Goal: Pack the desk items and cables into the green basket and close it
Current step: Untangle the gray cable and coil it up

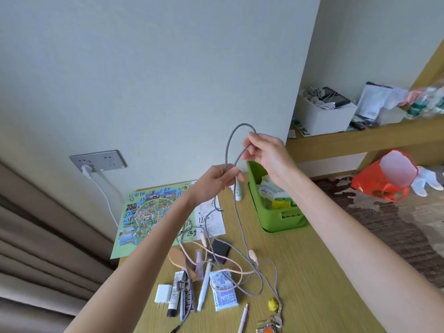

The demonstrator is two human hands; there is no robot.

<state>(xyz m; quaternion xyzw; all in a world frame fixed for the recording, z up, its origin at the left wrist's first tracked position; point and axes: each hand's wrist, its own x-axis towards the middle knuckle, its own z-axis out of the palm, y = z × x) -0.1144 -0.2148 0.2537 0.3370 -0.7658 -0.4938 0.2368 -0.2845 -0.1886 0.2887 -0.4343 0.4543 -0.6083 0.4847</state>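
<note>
A grey braided cable (pixel 229 140) arches in a loop above the desk. My left hand (pixel 217 180) grips its lower part, and my right hand (pixel 263 152) pinches the other side of the loop higher up. The rest of the cable trails down onto the desk among a pink cable (pixel 230 261). The green basket (pixel 276 219) stands open at the desk's right edge with packets inside. On the desk lie a white charger plug (pixel 163 293), a tissue pack (pixel 224 290), pens (pixel 204 284), a tube (pixel 176 294), a black wallet (pixel 219 249) and keys (pixel 274 320).
A green map sheet (pixel 141 217) and a paper slip (pixel 211 219) lie at the back of the wooden desk (pixel 312 284). A wall socket (pixel 98 161) holds a white plug and cord. Curtains hang at the left. A shelf with a white box (pixel 324 114) is at the right.
</note>
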